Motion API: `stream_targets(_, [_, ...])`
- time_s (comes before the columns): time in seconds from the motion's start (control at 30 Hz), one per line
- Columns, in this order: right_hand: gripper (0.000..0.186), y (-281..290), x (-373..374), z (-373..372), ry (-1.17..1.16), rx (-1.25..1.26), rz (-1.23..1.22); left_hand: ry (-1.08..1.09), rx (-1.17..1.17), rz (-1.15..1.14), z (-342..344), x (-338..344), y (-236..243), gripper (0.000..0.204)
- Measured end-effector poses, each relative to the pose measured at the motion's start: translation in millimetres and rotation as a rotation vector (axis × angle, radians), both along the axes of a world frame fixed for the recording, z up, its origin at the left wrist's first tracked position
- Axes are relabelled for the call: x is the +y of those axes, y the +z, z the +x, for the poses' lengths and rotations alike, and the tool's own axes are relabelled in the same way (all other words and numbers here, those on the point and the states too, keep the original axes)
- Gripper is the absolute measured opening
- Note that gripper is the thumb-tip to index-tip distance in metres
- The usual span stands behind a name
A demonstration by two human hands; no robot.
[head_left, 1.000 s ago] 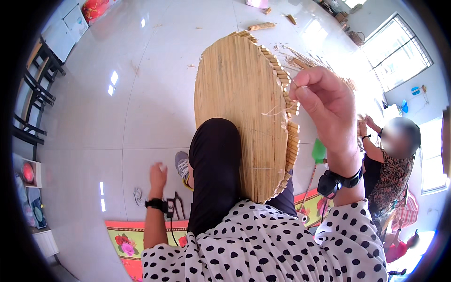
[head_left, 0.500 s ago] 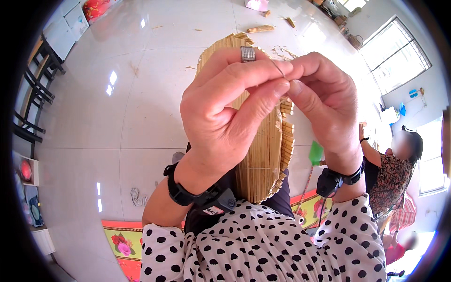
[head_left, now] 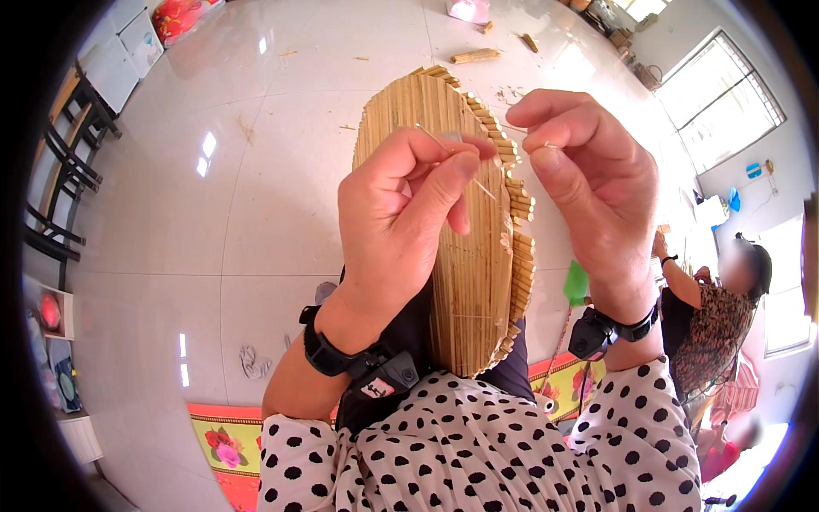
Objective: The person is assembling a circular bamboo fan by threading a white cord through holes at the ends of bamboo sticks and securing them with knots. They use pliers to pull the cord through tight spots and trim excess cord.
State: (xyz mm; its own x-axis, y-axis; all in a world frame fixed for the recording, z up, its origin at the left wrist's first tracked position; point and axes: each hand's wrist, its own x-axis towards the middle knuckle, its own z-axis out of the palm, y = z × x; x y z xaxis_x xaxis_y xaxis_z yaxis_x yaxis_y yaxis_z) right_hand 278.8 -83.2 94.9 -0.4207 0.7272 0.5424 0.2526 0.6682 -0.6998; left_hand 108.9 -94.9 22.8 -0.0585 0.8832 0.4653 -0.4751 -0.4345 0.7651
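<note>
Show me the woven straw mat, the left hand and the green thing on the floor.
woven straw mat (head_left: 472,282), head view, middle of its weave.
left hand (head_left: 397,226), head view, back of hand.
green thing (head_left: 577,284), head view, its middle.

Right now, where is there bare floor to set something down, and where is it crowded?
The white tiled floor lies bare between the woven bamboo tray and the dark chairs at the left. Beyond the tray's top edge, bamboo offcuts litter the tiles. It is crowded around the left hand and right hand, and to the right, where another person sits.

Red package (head_left: 181,14) on floor, far upper left
</note>
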Motion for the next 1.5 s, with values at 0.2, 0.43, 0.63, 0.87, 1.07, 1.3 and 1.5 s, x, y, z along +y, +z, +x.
stream_targets(0.2, [0.008,-1.4,-1.1,8.7,-0.001,-0.176,0.066,-0.055,0.336,-0.052,-12.6,0.0,-6.0,0.007])
stream_targets(0.43, [0.011,-53.8,0.0,39.6,-0.376,0.079,-0.196,-0.103,0.912,-0.147,-28.2,5.2,-28.9,0.014])
stream_targets(0.63, [0.016,-84.2,-8.7,54.0,-0.444,0.062,-0.465,0.116,1.281,0.254,-22.8,13.4,-41.7,0.009])
stream_targets(0.87, [0.041,-88.1,-20.8,40.1,-0.341,0.154,-0.598,-0.330,0.441,-0.104,-18.6,31.5,-58.7,0.011])
stream_targets(1.07, [0.041,-86.1,-9.7,23.6,-0.458,-0.042,-0.554,-0.676,-0.207,-0.248,7.3,37.1,-78.2,0.017])
stream_targets(1.3, [0.033,-80.2,-14.4,15.5,-0.540,-0.087,-0.486,-0.455,0.131,-0.187,4.9,26.1,-55.5,0.018])
stream_targets(1.5, [0.031,-78.2,-14.7,14.4,-0.488,-0.156,-0.385,-0.343,-0.034,-0.129,10.1,23.4,-66.4,0.018])
